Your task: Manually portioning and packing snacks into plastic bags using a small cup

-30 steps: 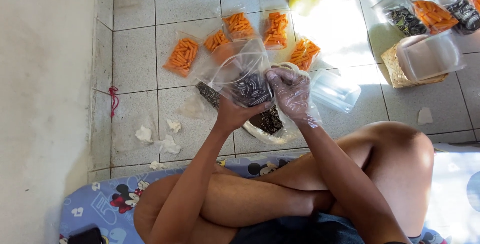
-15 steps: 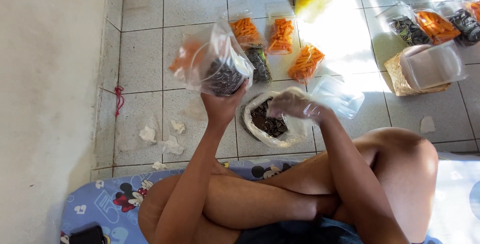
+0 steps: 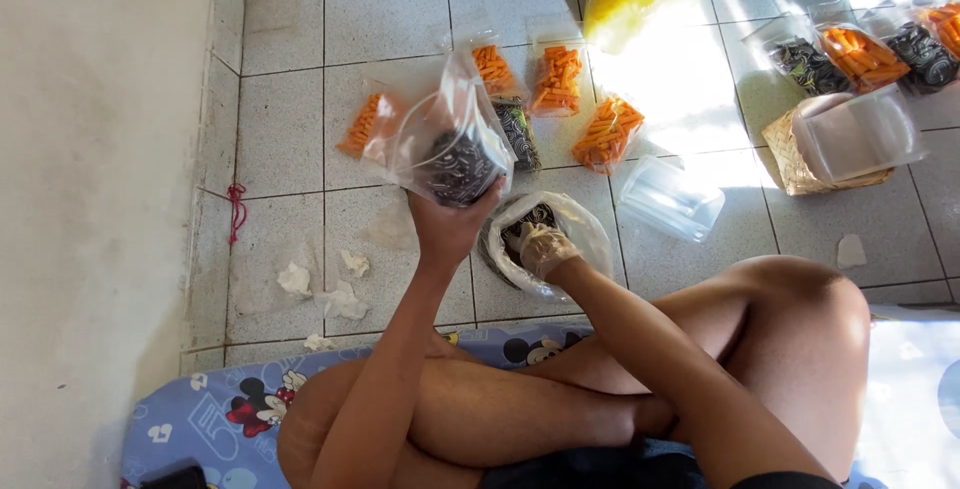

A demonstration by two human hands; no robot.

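Two hands at work over the tiled floor (image 3: 400, 9). Left hand (image 3: 447, 226) is raised, fingers curled shut round the bottom of a clear bag (image 3: 452, 144) w/ dark snacks; bag stands up above the hand, mouth open at the top. Right hand (image 3: 541, 248), in a thin plastic glove, sits inside a lined bowl (image 3: 590, 239) of dark snacks just right of the left wrist; fingers bunched down into the snacks, can't tell if pinching any. Beyond the bag lie filled packs: orange sticks (image 3: 608, 132), one dark pack (image 3: 520, 134). Clear tub (image 3: 672, 199) near the bowl, basket (image 3: 800, 164) further right. Paper scraps (image 3: 318, 287) to the left.
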